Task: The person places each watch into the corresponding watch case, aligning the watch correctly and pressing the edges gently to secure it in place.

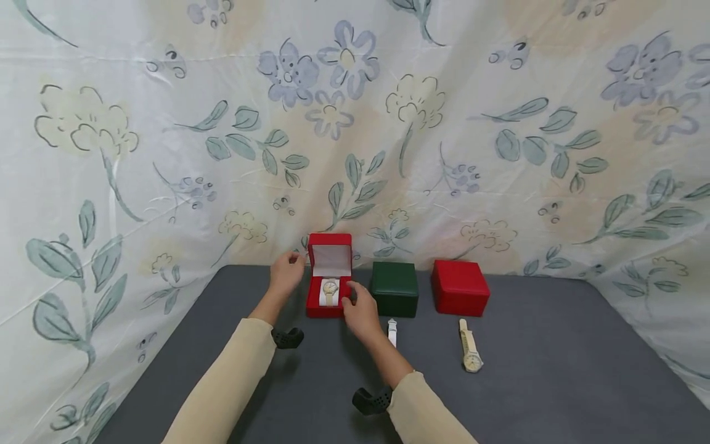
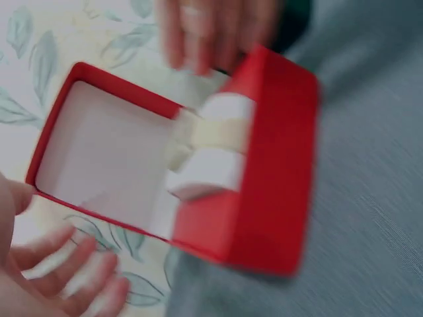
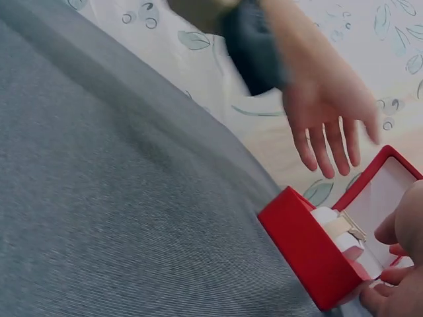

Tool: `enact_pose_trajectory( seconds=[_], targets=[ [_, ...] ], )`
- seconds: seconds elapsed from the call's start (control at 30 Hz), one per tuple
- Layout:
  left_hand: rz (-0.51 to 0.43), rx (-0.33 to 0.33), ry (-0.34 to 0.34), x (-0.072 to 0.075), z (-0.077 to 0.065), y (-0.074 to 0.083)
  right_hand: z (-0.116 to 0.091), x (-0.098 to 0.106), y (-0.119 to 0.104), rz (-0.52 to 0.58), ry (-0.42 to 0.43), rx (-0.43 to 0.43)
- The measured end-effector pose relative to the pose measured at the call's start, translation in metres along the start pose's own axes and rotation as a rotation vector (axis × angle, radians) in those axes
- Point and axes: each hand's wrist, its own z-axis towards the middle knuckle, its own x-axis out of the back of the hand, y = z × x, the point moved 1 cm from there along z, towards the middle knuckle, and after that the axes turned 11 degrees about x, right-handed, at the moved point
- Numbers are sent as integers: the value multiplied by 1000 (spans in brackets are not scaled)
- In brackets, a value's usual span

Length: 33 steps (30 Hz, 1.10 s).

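Note:
A red watch box [image 1: 314, 309] stands with its lid raised, showing a white lining. Inside, a watch with a pale cream strap [image 1: 330, 290] is wrapped around a white cushion. Just left of the lid is my left hand [image 1: 286, 273]; its fingers [image 3: 337, 150] are loosely extended, apart from the box, and hold nothing. My right hand [image 1: 363, 314] is at the box's right side, thumb and fingertips close to its edge. In the left wrist view the right hand's fingers [image 2: 228, 30] point down beside the box, blurred.
Right of the red watch box stand a closed green box [image 1: 394, 290] and another closed red box [image 1: 460, 288]. In front lie a white-strapped watch [image 1: 392, 332], partly hidden by my right arm, and a cream watch [image 1: 470, 348]. A floral cloth [image 1: 355, 142] hangs behind the dark table [image 1: 554, 370].

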Motion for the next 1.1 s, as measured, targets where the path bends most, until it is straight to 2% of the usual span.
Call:
enact_pose_trajectory(
  seconds=[0.13, 0.27, 0.4, 0.53, 0.63, 0.87, 1.1],
  targets=[
    [-75, 155, -98, 3, 6, 15, -6, -6, 0, 36, -62, -18],
    [-109, 241, -177, 5, 12, 24, -10, -12, -2, 51, -90, -17],
    [-161, 292, -241, 7, 16, 22, -11, -16, -3, 55, -111, -27],
    [-207, 291, -302, 5, 15, 16, -6, -13, -5, 90, -117, -59],
    [-196, 254, -331, 2, 13, 15, 2, -6, -9, 112, -106, -77],
    [-205, 182, -367, -7, 7, 7, 21, 9, -14, 173, -89, -107],
    [-251, 140, -419, -13, 4, -8, 37, 17, -11, 247, -134, -134]
  ],
)
